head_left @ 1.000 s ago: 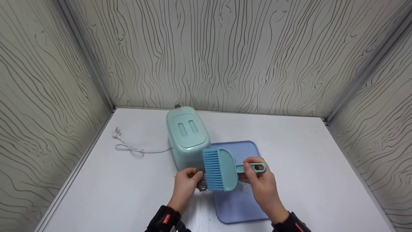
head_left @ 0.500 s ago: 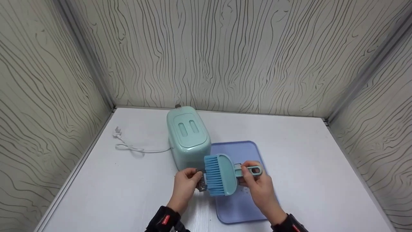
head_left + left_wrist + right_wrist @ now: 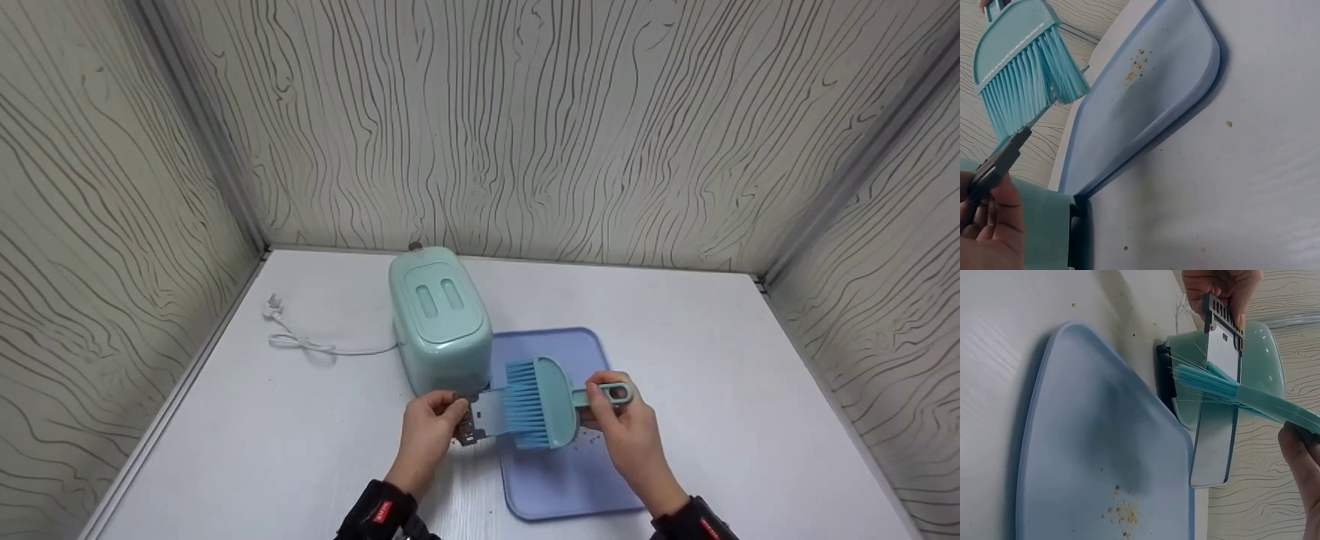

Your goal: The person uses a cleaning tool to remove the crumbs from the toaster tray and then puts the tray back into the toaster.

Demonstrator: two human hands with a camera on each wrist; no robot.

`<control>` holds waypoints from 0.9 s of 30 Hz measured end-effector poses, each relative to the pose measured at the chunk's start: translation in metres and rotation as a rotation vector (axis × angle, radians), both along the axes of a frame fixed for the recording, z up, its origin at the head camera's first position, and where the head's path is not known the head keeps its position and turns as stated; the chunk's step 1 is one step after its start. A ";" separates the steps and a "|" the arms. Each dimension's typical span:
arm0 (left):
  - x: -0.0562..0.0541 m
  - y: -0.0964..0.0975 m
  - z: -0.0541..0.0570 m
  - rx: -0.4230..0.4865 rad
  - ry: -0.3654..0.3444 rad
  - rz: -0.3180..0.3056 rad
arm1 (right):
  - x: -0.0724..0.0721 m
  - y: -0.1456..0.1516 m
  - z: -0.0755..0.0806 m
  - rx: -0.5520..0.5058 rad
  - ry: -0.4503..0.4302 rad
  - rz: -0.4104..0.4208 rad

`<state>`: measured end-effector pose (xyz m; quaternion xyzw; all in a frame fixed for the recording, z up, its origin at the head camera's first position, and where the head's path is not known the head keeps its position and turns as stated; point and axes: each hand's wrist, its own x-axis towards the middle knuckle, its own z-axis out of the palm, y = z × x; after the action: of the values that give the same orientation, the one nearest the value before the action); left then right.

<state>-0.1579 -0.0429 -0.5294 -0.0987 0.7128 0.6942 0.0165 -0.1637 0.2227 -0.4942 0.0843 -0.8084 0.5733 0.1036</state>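
My left hand (image 3: 429, 433) pinches the dark end of a metal crumb tray (image 3: 1216, 439), which it holds up over the left edge of a blue tray (image 3: 566, 487). With my right hand (image 3: 626, 427) I grip the handle of a turquoise hand brush (image 3: 556, 405). Its blue bristles (image 3: 1022, 84) lie across the crumb tray and hide part of it in the head view. Yellow-brown crumbs (image 3: 1123, 513) are scattered on the blue tray. Just behind the left hand stands a mint-green toaster (image 3: 442, 307), with its lid on.
A white power cord (image 3: 322, 349) with its plug (image 3: 273, 307) trails left from the toaster on the white table (image 3: 705, 337). Several small crumbs (image 3: 1229, 124) lie on the table beside the blue tray. Wood-patterned panels (image 3: 495, 127) close in the back and sides.
The brush dipped slightly toward me, then slid right along the crumb tray, so more of the metal shows near my left hand. The left hand has hardly moved.
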 end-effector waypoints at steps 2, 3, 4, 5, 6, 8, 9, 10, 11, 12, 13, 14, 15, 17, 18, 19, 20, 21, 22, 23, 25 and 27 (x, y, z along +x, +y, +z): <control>0.000 -0.001 0.000 0.011 0.008 0.000 | -0.001 0.005 -0.001 -0.002 0.005 -0.008; -0.001 -0.001 -0.001 0.014 0.013 -0.001 | -0.001 0.007 -0.001 0.001 0.010 -0.012; -0.001 -0.001 -0.001 0.016 0.017 -0.002 | -0.001 0.010 -0.001 0.002 0.012 -0.016; -0.001 -0.002 -0.001 0.016 0.021 -0.002 | -0.002 0.012 -0.002 0.002 0.014 -0.021; -0.001 -0.002 -0.001 0.015 0.021 -0.001 | -0.002 0.014 -0.002 0.001 0.014 -0.025; -0.001 -0.003 -0.002 0.006 0.022 -0.001 | -0.003 0.019 -0.003 0.001 0.009 -0.040; -0.001 -0.003 -0.002 -0.001 0.023 0.000 | -0.004 0.021 -0.003 0.006 0.005 -0.048; -0.001 -0.003 -0.001 -0.006 0.024 0.000 | -0.004 0.023 -0.003 0.008 0.000 -0.056; -0.001 -0.004 -0.001 -0.009 0.024 0.001 | -0.005 0.025 -0.004 0.014 -0.002 -0.065; -0.001 -0.004 -0.001 -0.012 0.022 0.000 | -0.005 0.027 -0.005 0.020 -0.002 -0.073; -0.001 -0.004 -0.001 -0.013 0.023 -0.001 | -0.006 0.029 -0.006 0.026 -0.003 -0.082; -0.001 -0.004 -0.001 -0.013 0.022 -0.003 | -0.006 0.032 -0.007 0.035 -0.001 -0.088; -0.001 -0.004 -0.001 -0.014 0.021 -0.005 | -0.006 0.033 -0.007 0.044 0.003 -0.096; 0.000 -0.005 -0.001 -0.011 0.015 -0.006 | -0.007 0.037 -0.009 0.056 0.012 -0.111; 0.000 -0.005 0.000 -0.012 0.015 -0.008 | -0.007 0.038 -0.009 0.059 0.015 -0.116; -0.001 -0.006 0.000 -0.011 0.018 -0.009 | -0.007 0.040 -0.009 0.063 0.016 -0.121; -0.001 -0.006 -0.001 -0.012 0.020 -0.010 | -0.008 0.041 -0.009 0.069 0.018 -0.124; -0.001 -0.006 -0.001 -0.015 0.021 -0.008 | -0.007 0.041 -0.009 0.068 0.019 -0.127; -0.001 -0.007 -0.001 -0.018 0.024 -0.009 | -0.007 0.042 -0.009 0.070 0.019 -0.129; -0.002 -0.007 -0.001 -0.022 0.030 -0.011 | -0.007 0.042 -0.009 0.074 0.017 -0.128; -0.002 -0.007 -0.003 -0.023 0.029 -0.012 | -0.007 0.043 -0.009 0.079 0.012 -0.127; -0.003 -0.007 -0.004 -0.025 0.026 -0.014 | -0.007 0.044 -0.010 0.080 0.011 -0.134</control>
<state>-0.1607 -0.0499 -0.5333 -0.0846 0.7224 0.6862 0.0109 -0.1704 0.2664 -0.5038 0.0373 -0.8338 0.5320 0.1427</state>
